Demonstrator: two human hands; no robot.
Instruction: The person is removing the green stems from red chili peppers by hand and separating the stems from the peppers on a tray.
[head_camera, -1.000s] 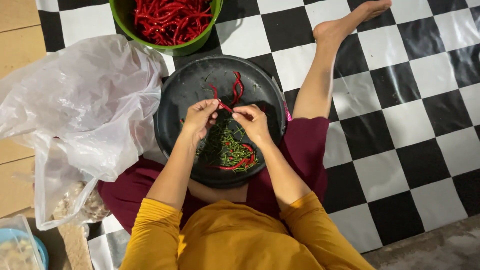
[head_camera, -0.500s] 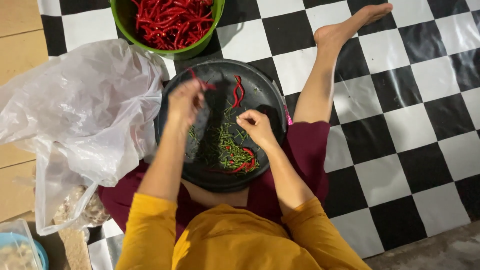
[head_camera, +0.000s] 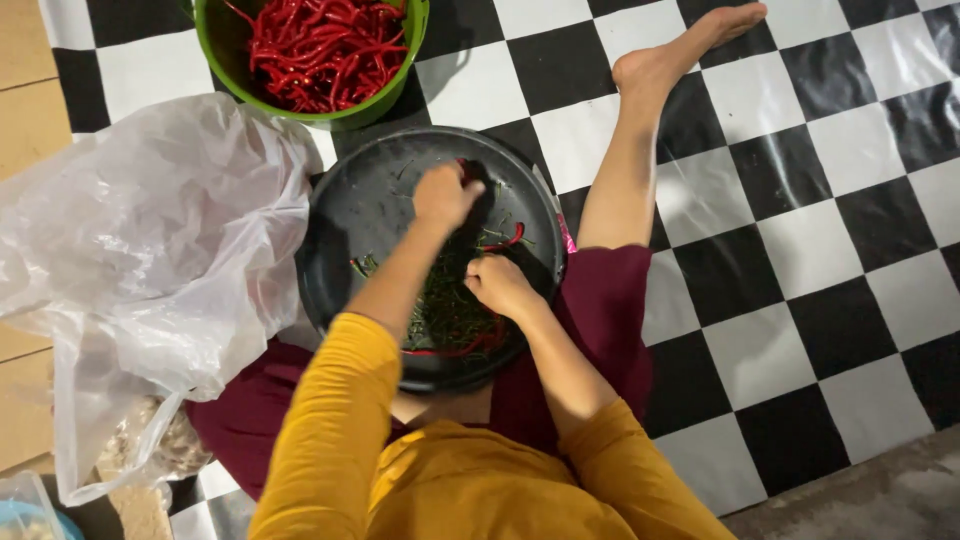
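A round black tray (head_camera: 345, 215) rests on my lap. It holds a heap of green stems (head_camera: 445, 305) and a few red chilies (head_camera: 508, 240). My left hand (head_camera: 443, 195) reaches to the far side of the tray, its fingers closed around a red chili whose tip shows at the knuckles. My right hand (head_camera: 498, 285) is curled into a fist over the stem heap near the tray's middle. Whether anything is inside that fist is hidden.
A green bowl (head_camera: 395, 105) full of red chilies (head_camera: 320, 45) stands just beyond the tray. A large crumpled clear plastic bag (head_camera: 150, 250) lies to the left. My bare leg (head_camera: 640, 150) stretches over the black-and-white checkered floor on the right.
My left hand has moved from the stem heap to the far side of the tray and closed there. My right hand has stayed near the middle.
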